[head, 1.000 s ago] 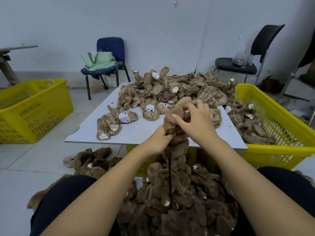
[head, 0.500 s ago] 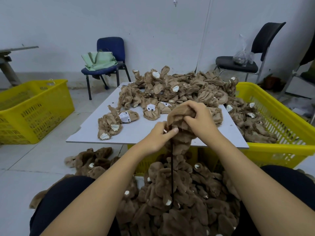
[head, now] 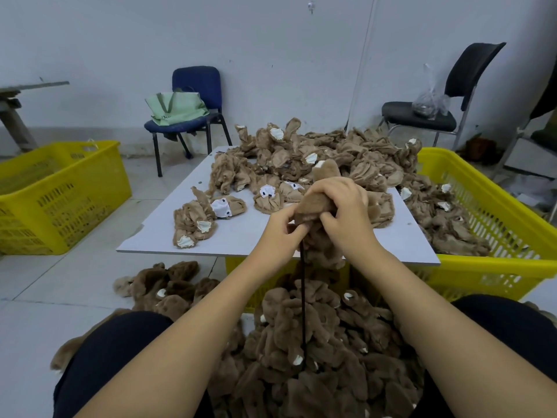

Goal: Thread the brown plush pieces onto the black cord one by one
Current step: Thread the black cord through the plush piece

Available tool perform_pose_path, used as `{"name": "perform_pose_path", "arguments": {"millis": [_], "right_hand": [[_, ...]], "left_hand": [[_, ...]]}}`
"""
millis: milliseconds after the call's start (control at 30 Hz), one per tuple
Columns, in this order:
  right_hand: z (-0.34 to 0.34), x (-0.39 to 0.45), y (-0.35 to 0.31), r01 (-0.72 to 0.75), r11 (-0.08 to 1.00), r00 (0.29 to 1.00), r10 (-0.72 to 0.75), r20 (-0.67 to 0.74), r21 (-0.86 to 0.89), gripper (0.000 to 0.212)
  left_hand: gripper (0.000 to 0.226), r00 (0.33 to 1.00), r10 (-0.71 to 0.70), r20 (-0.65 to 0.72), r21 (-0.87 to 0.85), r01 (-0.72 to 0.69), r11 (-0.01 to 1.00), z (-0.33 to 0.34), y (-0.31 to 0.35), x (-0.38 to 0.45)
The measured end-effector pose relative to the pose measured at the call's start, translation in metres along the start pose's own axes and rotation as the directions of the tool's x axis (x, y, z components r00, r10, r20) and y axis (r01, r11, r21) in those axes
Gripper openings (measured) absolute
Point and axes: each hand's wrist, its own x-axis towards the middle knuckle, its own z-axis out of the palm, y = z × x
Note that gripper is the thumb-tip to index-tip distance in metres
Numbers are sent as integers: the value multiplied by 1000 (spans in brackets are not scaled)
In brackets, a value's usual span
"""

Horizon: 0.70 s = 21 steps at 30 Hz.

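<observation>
Since a second ago: brown plush piece (head: 313,205) pushed lower on black cord (head: 302,297), left hand (head: 278,233) at eight o'clock pinching cord, right hand (head: 346,212) gripping plush; nearly seated.

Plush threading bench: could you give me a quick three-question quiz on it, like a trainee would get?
1. True or false: the black cord hangs down from the hands toward the brown heap in the lap.
2. What does the right hand grip? A) a yellow crate B) a brown plush piece C) a green bag
3. Fill in: the loose plush pile lies on a grey ____.

Key: 1 true; 2 B; 3 board. The left hand pinches at the piece's lower edge, where the cord starts.
</observation>
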Motion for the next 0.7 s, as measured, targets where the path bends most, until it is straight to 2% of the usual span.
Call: {"name": "perform_pose_path", "arguments": {"millis": [100,200,367,533,700], "right_hand": [[2,-3,-1,68,996,995,-71,-63,-59,48],[6,-7,-4,38,995,988,-51,-144,-91,47],[14,-11,-13,-69,991,977,43,-209,-116,48],[18,-11,-17,-75,992,974,52,-221,-99,48],[18,-5,-22,-131,985,943,90,-321,-109,44]], "left_hand": [[19,994,-104,44,9,103,995,1,2,-2],[15,975,-194,105,15,193,981,4,0,0],[41,916,-346,202,99,332,938,15,-14,-2],[38,925,-333,183,168,305,938,16,-20,-1],[46,923,-344,171,273,291,917,15,-19,-3]]}}
